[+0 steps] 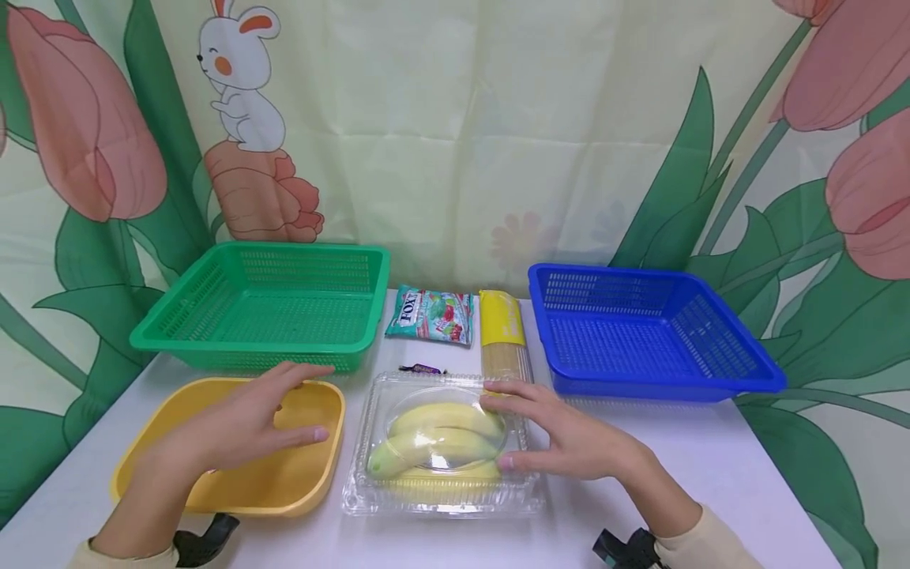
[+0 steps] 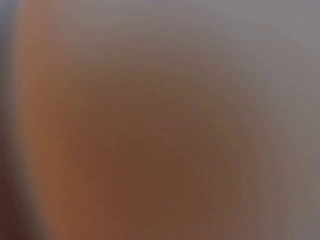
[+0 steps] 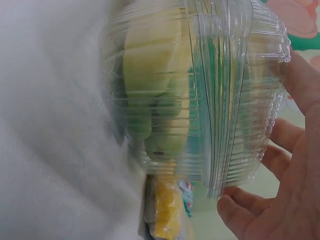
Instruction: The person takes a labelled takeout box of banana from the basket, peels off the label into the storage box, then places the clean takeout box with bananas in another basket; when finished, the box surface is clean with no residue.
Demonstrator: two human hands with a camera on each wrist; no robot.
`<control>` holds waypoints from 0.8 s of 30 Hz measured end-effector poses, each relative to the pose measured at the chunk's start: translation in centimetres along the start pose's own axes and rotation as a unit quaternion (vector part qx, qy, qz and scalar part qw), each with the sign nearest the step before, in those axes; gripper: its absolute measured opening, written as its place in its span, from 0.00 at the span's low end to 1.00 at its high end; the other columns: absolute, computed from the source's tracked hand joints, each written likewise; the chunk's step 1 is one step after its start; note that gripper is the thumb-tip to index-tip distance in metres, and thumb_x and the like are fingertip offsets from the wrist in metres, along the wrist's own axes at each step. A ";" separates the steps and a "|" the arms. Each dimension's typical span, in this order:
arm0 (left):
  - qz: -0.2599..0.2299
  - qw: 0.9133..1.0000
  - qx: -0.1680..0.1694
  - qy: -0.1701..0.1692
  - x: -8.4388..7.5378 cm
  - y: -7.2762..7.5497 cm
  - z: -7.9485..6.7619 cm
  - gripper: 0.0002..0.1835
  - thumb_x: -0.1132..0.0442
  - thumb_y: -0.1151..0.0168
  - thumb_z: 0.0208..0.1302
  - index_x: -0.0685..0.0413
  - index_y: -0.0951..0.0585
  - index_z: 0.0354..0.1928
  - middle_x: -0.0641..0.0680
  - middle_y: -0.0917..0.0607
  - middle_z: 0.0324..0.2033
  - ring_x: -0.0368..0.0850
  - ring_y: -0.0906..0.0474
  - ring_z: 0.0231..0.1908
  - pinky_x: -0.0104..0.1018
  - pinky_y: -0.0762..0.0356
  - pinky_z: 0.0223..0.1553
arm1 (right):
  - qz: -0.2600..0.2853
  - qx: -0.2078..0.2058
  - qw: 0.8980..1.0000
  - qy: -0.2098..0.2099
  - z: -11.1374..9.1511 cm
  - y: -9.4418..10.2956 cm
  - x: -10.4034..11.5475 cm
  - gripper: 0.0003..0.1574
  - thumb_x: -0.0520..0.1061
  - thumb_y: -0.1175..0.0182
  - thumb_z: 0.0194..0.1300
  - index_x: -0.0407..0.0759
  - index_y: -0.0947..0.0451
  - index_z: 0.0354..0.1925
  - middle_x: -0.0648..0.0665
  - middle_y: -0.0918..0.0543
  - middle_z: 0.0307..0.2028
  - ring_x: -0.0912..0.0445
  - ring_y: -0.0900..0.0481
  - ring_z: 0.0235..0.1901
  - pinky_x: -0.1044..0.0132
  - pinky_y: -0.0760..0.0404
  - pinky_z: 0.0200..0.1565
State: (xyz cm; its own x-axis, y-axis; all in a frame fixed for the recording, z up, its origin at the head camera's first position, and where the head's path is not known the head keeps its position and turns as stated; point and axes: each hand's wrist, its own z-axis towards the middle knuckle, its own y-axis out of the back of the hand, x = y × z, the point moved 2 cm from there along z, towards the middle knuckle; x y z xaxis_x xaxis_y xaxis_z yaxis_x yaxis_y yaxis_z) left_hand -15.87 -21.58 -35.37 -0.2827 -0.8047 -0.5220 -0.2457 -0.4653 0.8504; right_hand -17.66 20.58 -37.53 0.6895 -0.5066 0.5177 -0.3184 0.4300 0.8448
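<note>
A clear plastic clamshell box (image 1: 444, 506) with its lid down stands at the front middle of the white table, and several bananas (image 1: 434, 446) lie inside it. My right hand (image 1: 569, 435) rests at the lid's right side, fingers spread along its edge; in the right wrist view the fingertips (image 3: 232, 212) are right at the ridged rim. Over the yellow basin (image 1: 320, 490) hovers my left hand (image 1: 235, 423), its fingers loosely extended and holding nothing. That hand hides much of the basin's inside. Everything in the left wrist view is an orange-brown blur.
Behind the basin stands a green basket (image 1: 284, 348); a blue basket (image 1: 661, 387) is at the back right. Between them lie a Fox's candy bag (image 1: 434, 314), a yellow-topped pack of noodles (image 1: 502, 320) and a small purple wrapped candy (image 1: 424, 369). A printed curtain (image 1: 441, 158) hangs behind.
</note>
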 end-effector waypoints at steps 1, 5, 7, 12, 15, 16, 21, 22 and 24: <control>-0.006 1.000 0.004 -0.003 -0.2 -0.1 0.2 0.45 0.29 0.34 0.60 0.39 0.33 0.75 0.54 0.29 0.68 0.59 0.30 0.66 0.62 0.22 0.59 | -0.001 -0.002 1.000 0.000 0.0 -0.1 0.0 0.43 0.63 0.33 0.68 0.55 0.32 0.75 0.52 0.36 0.76 0.48 0.40 0.76 0.39 0.30 0.67; -0.022 0.999 0.020 -0.016 -0.8 -0.5 0.7 0.45 0.28 0.35 0.60 0.38 0.34 0.75 0.53 0.30 0.69 0.58 0.31 0.67 0.60 0.22 0.60 | -0.003 -0.008 1.000 0.003 -0.1 -0.3 0.0 0.43 0.63 0.34 0.68 0.55 0.33 0.75 0.51 0.36 0.76 0.48 0.40 0.76 0.40 0.30 0.67; -0.024 0.999 0.025 -0.028 -1.1 -0.7 0.9 0.46 0.28 0.35 0.60 0.38 0.34 0.76 0.53 0.30 0.70 0.57 0.30 0.67 0.60 0.22 0.59 | -0.002 -0.013 1.000 0.002 -0.1 -0.3 -0.1 0.43 0.62 0.34 0.69 0.55 0.34 0.76 0.52 0.36 0.77 0.48 0.40 0.76 0.40 0.30 0.67; -0.034 0.998 0.036 -0.049 -1.9 -1.5 1.4 0.46 0.30 0.34 0.61 0.40 0.36 0.77 0.53 0.30 0.71 0.56 0.30 0.66 0.59 0.22 0.60 | 0.011 -0.023 1.000 -0.007 -0.3 -0.5 0.0 0.43 0.61 0.34 0.69 0.56 0.35 0.76 0.52 0.37 0.77 0.49 0.40 0.76 0.39 0.29 0.67; -0.039 0.997 0.041 -0.060 -2.1 -2.1 1.7 0.47 0.30 0.34 0.60 0.38 0.37 0.78 0.52 0.32 0.73 0.57 0.33 0.69 0.62 0.25 0.62 | 0.022 -0.022 0.999 -0.025 -0.5 -0.6 0.0 0.44 0.61 0.34 0.69 0.58 0.37 0.77 0.54 0.40 0.78 0.49 0.42 0.77 0.37 0.31 0.68; -0.038 0.996 0.041 -0.065 -2.2 -2.3 1.8 0.48 0.29 0.34 0.60 0.37 0.37 0.78 0.52 0.33 0.74 0.57 0.34 0.70 0.62 0.26 0.63 | 0.026 -0.022 0.999 -0.031 -0.6 -0.7 0.0 0.45 0.61 0.34 0.69 0.59 0.39 0.78 0.55 0.41 0.78 0.49 0.42 0.77 0.37 0.31 0.68; -0.049 0.995 0.055 -0.073 -2.8 -2.5 2.1 0.47 0.30 0.34 0.60 0.35 0.37 0.78 0.51 0.34 0.75 0.57 0.33 0.69 0.56 0.20 0.58 | 0.041 -0.024 0.998 -0.040 -0.9 -0.8 -0.1 0.46 0.59 0.34 0.70 0.59 0.42 0.79 0.54 0.44 0.79 0.46 0.44 0.78 0.33 0.32 0.67; -0.053 0.994 0.059 -0.074 -2.9 -2.5 2.1 0.46 0.31 0.33 0.61 0.35 0.37 0.78 0.51 0.34 0.74 0.56 0.32 0.68 0.54 0.19 0.57 | 0.041 -0.025 0.998 -0.038 -0.9 -0.8 -0.2 0.46 0.58 0.34 0.70 0.58 0.42 0.79 0.53 0.45 0.80 0.46 0.45 0.78 0.33 0.32 0.66; -0.060 0.993 0.064 -0.076 -3.1 -2.4 2.1 0.46 0.32 0.33 0.62 0.36 0.37 0.78 0.50 0.33 0.74 0.55 0.30 0.66 0.51 0.19 0.55 | 0.041 -0.027 0.998 -0.034 -1.0 -0.8 -0.2 0.46 0.57 0.34 0.70 0.57 0.41 0.79 0.52 0.46 0.80 0.44 0.46 0.78 0.31 0.32 0.65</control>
State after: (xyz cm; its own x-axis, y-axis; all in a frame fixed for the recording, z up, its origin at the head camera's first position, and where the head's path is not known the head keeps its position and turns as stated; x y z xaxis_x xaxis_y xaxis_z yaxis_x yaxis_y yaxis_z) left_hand -16.35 -17.19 -35.97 -0.3781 -0.6771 -0.6313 -0.3992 -0.4960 0.7711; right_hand -16.95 21.07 -38.47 0.6159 -0.5165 0.5949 -0.3351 0.5116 0.7912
